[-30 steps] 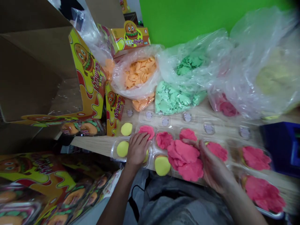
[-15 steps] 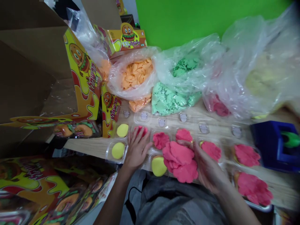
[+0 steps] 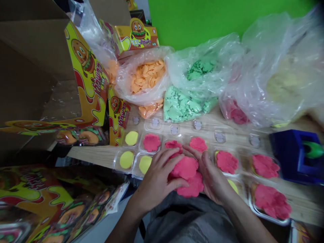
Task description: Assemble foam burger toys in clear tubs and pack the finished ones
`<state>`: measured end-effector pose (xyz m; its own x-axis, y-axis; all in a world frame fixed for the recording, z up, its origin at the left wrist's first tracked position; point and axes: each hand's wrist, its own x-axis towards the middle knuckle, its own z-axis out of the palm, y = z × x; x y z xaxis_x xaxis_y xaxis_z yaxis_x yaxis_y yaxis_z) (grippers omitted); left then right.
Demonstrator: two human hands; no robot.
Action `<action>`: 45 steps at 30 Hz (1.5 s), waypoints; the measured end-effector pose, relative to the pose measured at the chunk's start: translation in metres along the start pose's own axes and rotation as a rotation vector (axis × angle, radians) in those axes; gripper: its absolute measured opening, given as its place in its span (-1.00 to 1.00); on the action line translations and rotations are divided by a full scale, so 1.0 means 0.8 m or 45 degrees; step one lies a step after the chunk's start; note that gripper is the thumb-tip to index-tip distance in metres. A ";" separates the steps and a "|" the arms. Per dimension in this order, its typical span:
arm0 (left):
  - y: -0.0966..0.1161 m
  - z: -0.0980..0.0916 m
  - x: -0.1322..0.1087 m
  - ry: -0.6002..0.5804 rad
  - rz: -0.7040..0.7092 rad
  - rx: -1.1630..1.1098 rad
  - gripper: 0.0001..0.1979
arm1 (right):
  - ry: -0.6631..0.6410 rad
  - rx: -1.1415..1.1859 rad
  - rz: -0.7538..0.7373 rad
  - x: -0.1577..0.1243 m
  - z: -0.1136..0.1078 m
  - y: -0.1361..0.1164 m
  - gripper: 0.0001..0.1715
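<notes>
My right hand (image 3: 215, 179) holds a stack of pink flower-shaped marshmallow slices (image 3: 192, 185) from its right side, low over the near edge of the table. The fingers and thumb of my left hand (image 3: 158, 177) close on the top slice (image 3: 186, 167) of that stack. Behind the hands, pink slices lie in clear plastic trays, one at the back left (image 3: 151, 142) and another behind the right fingers (image 3: 198, 144). Just left of my left hand, a yellow round piece (image 3: 145, 164) shows in its tray, partly covered by the hand.
Along the back stand plastic bags of orange pieces (image 3: 148, 77), green pieces (image 3: 183, 104) and pink slices (image 3: 238, 113). A blue tape dispenser (image 3: 291, 158) stands at the right. Printed burger boxes (image 3: 87, 77) and an open carton (image 3: 27, 67) fill the left.
My left hand has moved right from the back-left tray, where a pink slice now lies uncovered, to the stack. The stack and my right hand have shifted slightly left.
</notes>
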<state>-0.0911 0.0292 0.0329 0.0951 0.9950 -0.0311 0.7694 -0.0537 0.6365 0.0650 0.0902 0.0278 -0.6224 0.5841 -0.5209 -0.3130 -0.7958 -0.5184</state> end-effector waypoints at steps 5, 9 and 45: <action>0.000 -0.002 0.008 0.073 -0.092 -0.306 -0.76 | -0.002 -0.339 -0.080 0.000 -0.005 0.005 -0.49; -0.016 0.009 0.026 0.361 -0.532 -0.739 -0.71 | -0.092 -0.471 -0.143 0.009 -0.011 0.021 -0.39; -0.022 0.018 -0.008 0.232 -0.129 -0.440 -0.74 | -0.016 -0.073 0.074 0.012 -0.017 0.002 -0.66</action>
<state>-0.0960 0.0226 0.0107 -0.1077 0.9941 0.0108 0.5088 0.0457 0.8597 0.0682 0.0965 0.0124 -0.6473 0.5350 -0.5429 -0.2345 -0.8175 -0.5260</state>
